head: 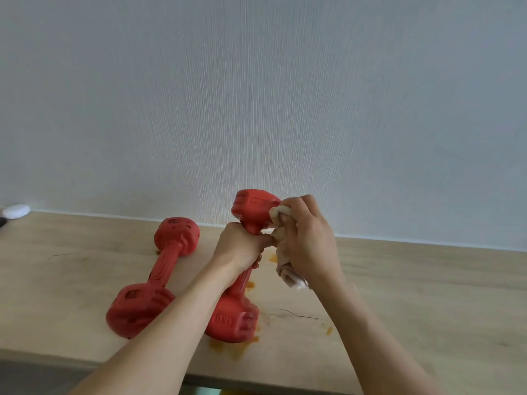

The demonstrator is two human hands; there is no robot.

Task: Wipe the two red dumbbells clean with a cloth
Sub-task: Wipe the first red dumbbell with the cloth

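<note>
White object (16, 211): far left of the tilted dumbbell, at the back edge of the table against the wall; small, rounded, cut by the frame edge; a dark thing just below it, too little visible to tell.

Table (413, 286): light wood, under both dumbbells; thin dark scratches on it to the left and to the right of the tilted dumbbell.

Lying dumbbell (159, 269): red, flat on the table, just left of the tilted dumbbell; one head toward the wall, other head toward the camera; near head partly covered by the left forearm.

Left hand (242, 246): closed in a fist round the handle of the tilted dumbbell, just under its upper head; fingers curled fully round the bar.

Tilted dumbbell (236, 317): red, lower head standing on the table near the front edge, upper head raised and leaning toward the wall; raised letters on the side of the lower head.

Orange stains (228, 347): on the table round the lower head of the tilted dumbbell, also small spots beside its handle and further right.

Cloth (281, 216): pale, bunched; top part pressed against the right side of the upper head of the tilted dumbbell; loose end hanging below the palm, right of the handle.

Right hand (306, 238): right of the tilted dumbbell's upper head; fingers curled round the cloth, gripping it against the red head.
</note>
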